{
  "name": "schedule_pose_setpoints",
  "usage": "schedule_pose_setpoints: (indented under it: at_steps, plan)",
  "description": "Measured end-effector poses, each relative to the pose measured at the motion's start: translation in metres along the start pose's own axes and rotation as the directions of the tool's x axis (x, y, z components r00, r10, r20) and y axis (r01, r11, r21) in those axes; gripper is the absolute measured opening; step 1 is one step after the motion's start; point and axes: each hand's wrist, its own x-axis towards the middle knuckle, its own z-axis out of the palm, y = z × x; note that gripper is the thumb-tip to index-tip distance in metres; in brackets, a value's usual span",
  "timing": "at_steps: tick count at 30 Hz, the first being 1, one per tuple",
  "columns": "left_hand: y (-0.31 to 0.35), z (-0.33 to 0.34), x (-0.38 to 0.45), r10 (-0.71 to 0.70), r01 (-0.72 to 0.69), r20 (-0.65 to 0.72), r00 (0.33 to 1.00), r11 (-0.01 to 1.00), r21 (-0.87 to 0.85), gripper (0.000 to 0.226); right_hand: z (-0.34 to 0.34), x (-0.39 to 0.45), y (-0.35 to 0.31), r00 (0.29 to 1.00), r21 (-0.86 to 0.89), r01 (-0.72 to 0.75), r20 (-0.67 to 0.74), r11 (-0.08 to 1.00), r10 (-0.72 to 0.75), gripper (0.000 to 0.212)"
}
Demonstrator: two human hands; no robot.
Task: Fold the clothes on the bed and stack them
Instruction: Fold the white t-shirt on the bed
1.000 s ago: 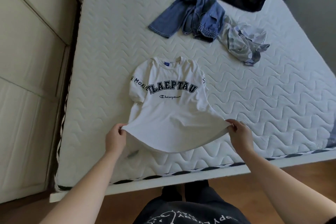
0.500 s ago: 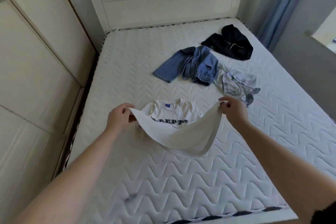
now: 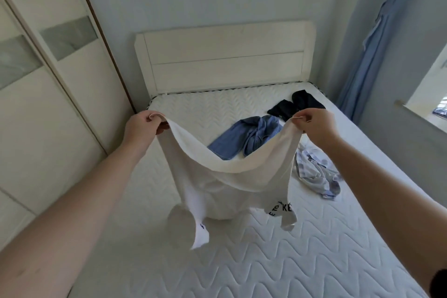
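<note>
A white T-shirt [image 3: 217, 184] hangs upside down in the air above the bed [image 3: 242, 261], its sleeves dangling at the bottom. My left hand [image 3: 142, 128] grips one corner of its hem and my right hand [image 3: 314, 123] pinches the other corner. The hem sags between them. Beyond it lie a crumpled denim garment [image 3: 244, 138], a black garment [image 3: 300, 104] farther back, and a light striped shirt [image 3: 316, 172] at the right.
A white headboard [image 3: 225, 58] stands at the far end of the quilted mattress. Wardrobe doors [image 3: 48, 80] run along the left side. A blue curtain [image 3: 377, 38] and a window sill [image 3: 420, 113] are at the right.
Both hands have lifted the T-shirt by its hem from flat on the mattress to hanging free in the air. My view has tilted up toward the headboard.
</note>
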Motion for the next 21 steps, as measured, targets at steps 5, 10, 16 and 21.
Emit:
schedule_pose_setpoints:
  at_steps: [5, 10, 16, 21]
  plan:
    - [-0.002, -0.007, 0.021, 0.013, -0.014, 0.015, 1.0, 0.992, 0.124, 0.014, -0.001, 0.028, 0.001, 0.998, -0.179, 0.05, 0.042, 0.983, -0.043, 0.02]
    - [-0.002, -0.033, 0.05, -0.03, 0.049, -0.073, 0.997, 0.96, 0.276, 0.02, -0.024, 0.06, 0.015, 0.998, -0.474, 0.056, 0.057, 0.879, -0.033, 0.03]
    - [-0.006, -0.059, 0.075, 0.014, -0.005, -0.016, 1.0, 0.883, 0.47, 0.029, -0.047, 0.075, 0.025, 0.996, -0.568, -0.027, 0.056, 0.823, 0.071, 0.03]
    - [-0.011, -0.067, 0.088, -0.077, 0.066, 0.003, 0.997, 0.872, 0.484, 0.027, -0.049, 0.076, 0.028, 0.978, -0.486, -0.127, 0.083, 0.865, 0.19, 0.029]
